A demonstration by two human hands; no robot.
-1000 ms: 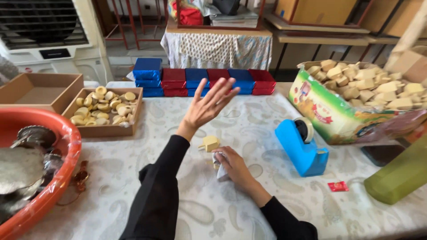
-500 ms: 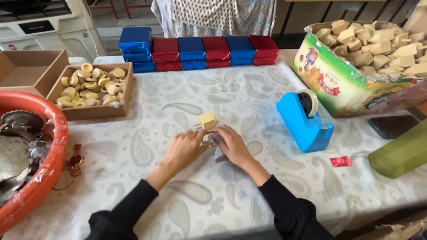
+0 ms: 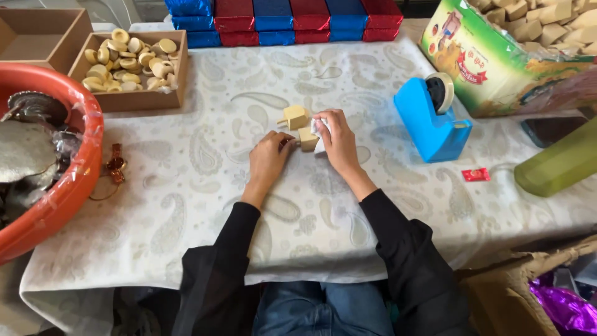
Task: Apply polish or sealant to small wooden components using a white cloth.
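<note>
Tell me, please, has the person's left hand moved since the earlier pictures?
Yes. The left hand came down from above the red and blue foil boxes to the small wooden block.

A wooden block lies at the centre of the table, between the left hand and the right hand. A second block sits just at 11 o'clock. The tape dispenser stands at 3 o'clock, the tray of discs at 10 o'clock, the basin at 9 o'clock.

From my feed, the person's left hand and right hand are bare, with no gloves. Both arms wear long black sleeves reaching the wrists, above blue jeans.
</note>
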